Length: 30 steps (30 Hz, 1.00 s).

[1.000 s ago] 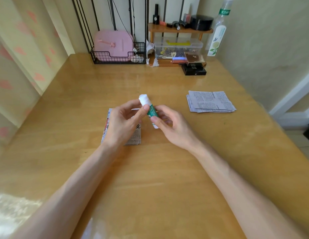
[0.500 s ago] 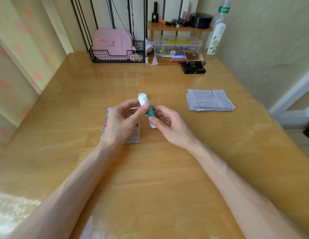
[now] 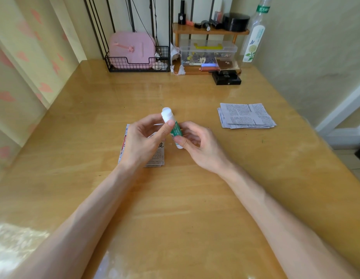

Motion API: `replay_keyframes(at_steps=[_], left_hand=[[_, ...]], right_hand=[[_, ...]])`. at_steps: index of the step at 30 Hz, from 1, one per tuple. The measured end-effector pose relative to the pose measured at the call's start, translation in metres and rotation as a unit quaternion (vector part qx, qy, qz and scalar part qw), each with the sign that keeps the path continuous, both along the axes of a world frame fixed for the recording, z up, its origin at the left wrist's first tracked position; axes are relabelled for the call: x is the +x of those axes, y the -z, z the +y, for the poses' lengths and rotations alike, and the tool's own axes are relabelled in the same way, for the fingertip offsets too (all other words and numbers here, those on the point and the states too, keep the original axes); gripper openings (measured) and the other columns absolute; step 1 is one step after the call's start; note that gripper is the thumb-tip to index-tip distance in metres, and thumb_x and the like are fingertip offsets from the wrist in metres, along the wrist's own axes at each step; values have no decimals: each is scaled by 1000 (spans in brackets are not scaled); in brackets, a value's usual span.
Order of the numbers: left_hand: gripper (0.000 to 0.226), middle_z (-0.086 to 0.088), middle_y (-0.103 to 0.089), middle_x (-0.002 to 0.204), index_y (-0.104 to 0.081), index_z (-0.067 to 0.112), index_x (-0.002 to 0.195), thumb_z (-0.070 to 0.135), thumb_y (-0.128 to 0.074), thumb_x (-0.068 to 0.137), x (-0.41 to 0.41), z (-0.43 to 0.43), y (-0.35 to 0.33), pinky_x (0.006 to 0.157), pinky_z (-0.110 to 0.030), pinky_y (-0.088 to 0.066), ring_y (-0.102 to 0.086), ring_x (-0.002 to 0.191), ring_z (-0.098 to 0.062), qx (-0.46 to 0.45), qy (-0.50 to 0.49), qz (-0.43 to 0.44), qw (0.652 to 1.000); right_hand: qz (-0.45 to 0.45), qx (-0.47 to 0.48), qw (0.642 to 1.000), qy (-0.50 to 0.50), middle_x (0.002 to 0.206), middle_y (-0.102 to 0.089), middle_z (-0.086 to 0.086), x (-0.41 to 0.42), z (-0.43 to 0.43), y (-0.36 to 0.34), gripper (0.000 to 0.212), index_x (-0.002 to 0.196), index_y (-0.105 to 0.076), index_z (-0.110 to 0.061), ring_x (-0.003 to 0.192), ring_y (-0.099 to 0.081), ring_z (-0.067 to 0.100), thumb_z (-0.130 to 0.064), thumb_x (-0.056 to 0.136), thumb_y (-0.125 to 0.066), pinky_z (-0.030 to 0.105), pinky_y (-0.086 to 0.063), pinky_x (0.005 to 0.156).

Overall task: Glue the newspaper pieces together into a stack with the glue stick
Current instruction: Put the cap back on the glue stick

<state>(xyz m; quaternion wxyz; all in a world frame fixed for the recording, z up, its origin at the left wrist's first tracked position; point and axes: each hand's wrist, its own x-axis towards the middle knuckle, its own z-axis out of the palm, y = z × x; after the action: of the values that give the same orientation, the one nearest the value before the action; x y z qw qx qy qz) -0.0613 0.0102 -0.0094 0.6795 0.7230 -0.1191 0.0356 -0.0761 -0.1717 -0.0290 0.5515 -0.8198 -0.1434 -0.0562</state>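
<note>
glue stick [image 3: 176, 128]: white, green label; held off the desk between both hands, tilted, white end up and away.
left hand [image 3: 140, 141]: fingers curled; thumb and fingertips pinching the white upper end of the glue stick.
right hand [image 3: 201, 148]: fingers curled; thumb and forefinger pinching the lower end of the glue stick.
stack [image 3: 158, 156]: newspaper pieces, flat on the desk, beneath the left hand and partly hidden by it.
pile [image 3: 246, 115]: newspaper pieces, loosely fanned, flat on the desk, well apart to the right of both hands.
desk [image 3: 185, 198]: wood, glossy.
basket [image 3: 134, 65]: black wire, at the far edge; pink case [image 3: 130, 49] upright inside.
shelf [image 3: 209, 32]: small, wooden, just right of the basket; dark jars and small bottles on top, clear box [image 3: 207, 52] underneath.
bottle [image 3: 254, 41]: tall, clear, upright beside the shelf's right end.
black box [image 3: 227, 78]: flat on the desk, in front of the shelf.
</note>
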Motion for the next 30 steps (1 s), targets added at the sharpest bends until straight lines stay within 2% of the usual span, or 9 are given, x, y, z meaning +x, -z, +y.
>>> replay_keyframes(at_steps=[3,7,10,12,18,22,24,28,30], left_hand=[[30,-1,-77,118,-75,11,121,29,-68,99,-1,1,-2,83,-23,-49,-67,92,-5,2,23,3,1000],[31,4,-73,128,-74,16,124,32,-62,101,-2,2,-2,83,-20,-46,-61,92,-1,-16,40,13,999],[33,-2,-75,124,-73,16,125,36,-61,101,-1,5,-2,91,-30,-46,-65,101,-7,-58,41,33,997],[38,-5,-75,124,-71,13,127,37,-62,100,-1,6,-1,101,-40,-47,-68,112,-17,-83,48,41,995],[41,-8,-76,121,-71,7,126,32,-69,94,-6,-1,0,113,-46,-49,-70,120,-26,-125,26,37,991],[40,-5,-77,121,-71,6,125,29,-71,92,-9,-5,0,108,-36,-51,-70,120,-20,-133,11,42,990],[36,-4,-77,120,-74,12,121,32,-71,91,-8,-4,0,101,-33,-50,-69,116,-18,-141,9,52,989],[29,-1,-76,122,-78,24,112,39,-72,88,-8,-1,-2,98,-36,-47,-67,113,-18,-170,12,62,983],[27,-1,-76,123,-78,26,111,40,-71,89,-9,-2,-4,98,-36,-49,-69,116,-18,-170,17,62,983]], right_hand=[[10,8,999,-32,109,-77,9,-1,0,-5,21,126,-69,-10,102,-73,24,-11,107,-61,39,-58,92],[50,41,995,-73,96,-71,-11,-6,-4,-11,23,130,-67,-17,89,-61,7,-17,111,-55,25,-49,78],[90,68,991,-75,109,-73,16,-7,-6,-14,31,138,-65,-11,89,-66,16,-21,112,-52,29,-50,72],[100,83,988,-79,107,-75,17,-6,-7,-12,31,137,-65,-4,88,-70,19,-17,111,-52,27,-52,70],[88,117,989,-20,104,-80,14,-2,-6,-8,23,122,-74,-4,89,-78,21,-6,99,-71,24,-59,84],[73,107,991,36,109,-81,-3,-6,-1,-6,37,120,-76,-12,98,-78,9,-5,85,-86,19,-57,88],[68,124,989,52,105,-81,-2,-7,1,-7,38,117,-75,-14,95,-78,9,-6,82,-89,19,-57,86],[137,148,979,22,102,-80,12,-9,2,-13,30,124,-69,-9,91,-78,28,-31,104,-65,33,-61,81],[175,185,967,-8,91,-78,15,-11,1,-14,35,119,-69,-4,81,-76,29,-33,110,-53,31,-59,72]])
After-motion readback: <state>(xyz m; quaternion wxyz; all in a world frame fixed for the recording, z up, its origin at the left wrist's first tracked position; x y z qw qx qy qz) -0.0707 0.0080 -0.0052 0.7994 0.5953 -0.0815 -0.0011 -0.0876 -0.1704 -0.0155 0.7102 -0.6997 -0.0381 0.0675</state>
